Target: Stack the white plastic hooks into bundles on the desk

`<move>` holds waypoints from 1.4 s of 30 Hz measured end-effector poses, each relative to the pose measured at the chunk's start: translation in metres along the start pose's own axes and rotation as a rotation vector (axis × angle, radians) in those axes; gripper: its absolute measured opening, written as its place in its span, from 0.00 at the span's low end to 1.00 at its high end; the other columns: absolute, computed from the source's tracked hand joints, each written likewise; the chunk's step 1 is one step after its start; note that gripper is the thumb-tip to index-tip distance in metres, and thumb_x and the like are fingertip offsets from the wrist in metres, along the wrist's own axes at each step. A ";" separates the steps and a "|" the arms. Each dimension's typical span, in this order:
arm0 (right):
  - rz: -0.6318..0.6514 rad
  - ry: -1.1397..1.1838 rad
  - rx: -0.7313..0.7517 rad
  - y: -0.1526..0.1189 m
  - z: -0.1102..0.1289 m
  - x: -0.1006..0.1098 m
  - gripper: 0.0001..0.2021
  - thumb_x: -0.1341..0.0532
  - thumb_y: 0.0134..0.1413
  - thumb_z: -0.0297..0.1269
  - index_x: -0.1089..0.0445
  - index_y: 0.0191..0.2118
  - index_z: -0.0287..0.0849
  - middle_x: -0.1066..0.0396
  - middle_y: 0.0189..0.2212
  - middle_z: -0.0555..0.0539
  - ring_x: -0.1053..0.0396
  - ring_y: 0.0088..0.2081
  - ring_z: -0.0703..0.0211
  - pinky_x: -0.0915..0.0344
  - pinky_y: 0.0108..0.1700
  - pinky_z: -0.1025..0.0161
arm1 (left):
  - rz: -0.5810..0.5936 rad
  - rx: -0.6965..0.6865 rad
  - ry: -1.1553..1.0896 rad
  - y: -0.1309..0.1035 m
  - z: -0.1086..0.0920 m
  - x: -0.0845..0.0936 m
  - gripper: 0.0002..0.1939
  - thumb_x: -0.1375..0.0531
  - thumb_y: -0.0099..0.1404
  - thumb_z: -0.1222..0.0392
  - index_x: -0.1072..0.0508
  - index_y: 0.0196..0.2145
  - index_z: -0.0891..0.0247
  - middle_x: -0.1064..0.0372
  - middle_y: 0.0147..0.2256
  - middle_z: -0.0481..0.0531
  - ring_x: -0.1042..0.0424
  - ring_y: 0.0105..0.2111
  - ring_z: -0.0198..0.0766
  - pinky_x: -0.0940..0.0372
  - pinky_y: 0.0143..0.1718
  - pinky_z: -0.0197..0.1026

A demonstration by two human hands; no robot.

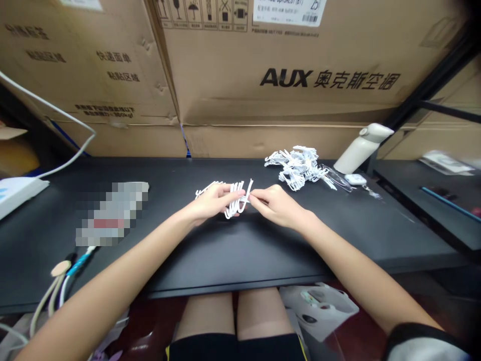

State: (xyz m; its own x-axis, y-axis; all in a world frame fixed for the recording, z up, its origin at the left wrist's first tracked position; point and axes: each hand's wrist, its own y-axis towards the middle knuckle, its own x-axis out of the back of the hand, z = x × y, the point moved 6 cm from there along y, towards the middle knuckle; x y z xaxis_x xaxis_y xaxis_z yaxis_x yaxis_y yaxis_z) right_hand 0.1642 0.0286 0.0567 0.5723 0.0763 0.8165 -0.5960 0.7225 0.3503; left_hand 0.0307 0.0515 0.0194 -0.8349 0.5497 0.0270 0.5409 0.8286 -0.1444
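My left hand [216,201] is closed around a bundle of thin white hooks [233,203], just above the black table. Their curved ends show below my thumb, and more white ends stick out behind the hand on its left side. On the right of the bundle, my right hand [276,204] pinches with thumb and forefinger at the end of one white hook. Its fingertips partly hide the spot they grip. Farther back to the right lies a tangled pile of similar white pieces [296,165].
Behind the black table [233,260] stand large cardboard boxes [285,95]. A white bottle [361,150] leans at the back right, with a small white case [355,179] near it. A blurred-out phone-like object [116,215] with a cable lies left. A white bag [323,311] is below the edge.
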 end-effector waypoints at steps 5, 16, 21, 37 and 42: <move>0.003 -0.050 -0.067 -0.002 -0.002 -0.012 0.17 0.51 0.62 0.34 0.33 0.25 0.39 0.35 0.19 0.50 0.46 0.20 0.66 0.50 0.28 0.66 | -0.003 -0.010 0.061 0.000 -0.001 -0.002 0.16 0.37 0.58 0.47 0.25 0.34 0.65 0.25 0.29 0.53 0.26 0.28 0.37 0.32 0.28 0.36; 0.055 0.002 -0.088 -0.002 -0.004 -0.012 0.17 0.52 0.64 0.35 0.33 0.27 0.39 0.32 0.21 0.48 0.39 0.22 0.65 0.46 0.31 0.66 | 0.041 -0.011 0.014 0.000 -0.003 -0.005 0.18 0.37 0.58 0.47 0.25 0.39 0.65 0.24 0.33 0.56 0.24 0.34 0.41 0.30 0.35 0.40; 0.052 0.180 0.013 0.000 -0.002 -0.003 0.18 0.53 0.65 0.39 0.31 0.31 0.39 0.29 0.26 0.48 0.36 0.25 0.65 0.42 0.33 0.66 | 0.035 -0.012 -0.009 -0.001 -0.007 -0.002 0.20 0.38 0.59 0.47 0.26 0.42 0.65 0.24 0.37 0.58 0.24 0.38 0.44 0.29 0.37 0.43; -0.138 0.256 0.037 0.003 -0.011 0.013 0.13 0.47 0.62 0.38 0.28 0.31 0.39 0.30 0.29 0.45 0.34 0.30 0.61 0.39 0.34 0.63 | -0.076 -0.069 0.004 -0.001 -0.012 0.002 0.21 0.38 0.59 0.46 0.27 0.41 0.67 0.24 0.33 0.56 0.25 0.32 0.39 0.30 0.34 0.40; -0.192 0.213 0.050 0.003 -0.007 0.008 0.13 0.46 0.62 0.36 0.28 0.31 0.39 0.28 0.30 0.45 0.33 0.31 0.60 0.37 0.35 0.63 | -0.063 -0.098 0.014 -0.001 -0.011 -0.001 0.23 0.38 0.58 0.47 0.28 0.44 0.68 0.25 0.35 0.58 0.24 0.34 0.43 0.30 0.36 0.43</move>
State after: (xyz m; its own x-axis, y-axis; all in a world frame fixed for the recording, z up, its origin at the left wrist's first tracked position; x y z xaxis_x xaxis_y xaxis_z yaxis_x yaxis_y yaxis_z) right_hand 0.1711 0.0358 0.0612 0.7795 0.0880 0.6201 -0.4895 0.7034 0.5155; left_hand 0.0322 0.0510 0.0309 -0.8666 0.4968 0.0471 0.4951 0.8677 -0.0445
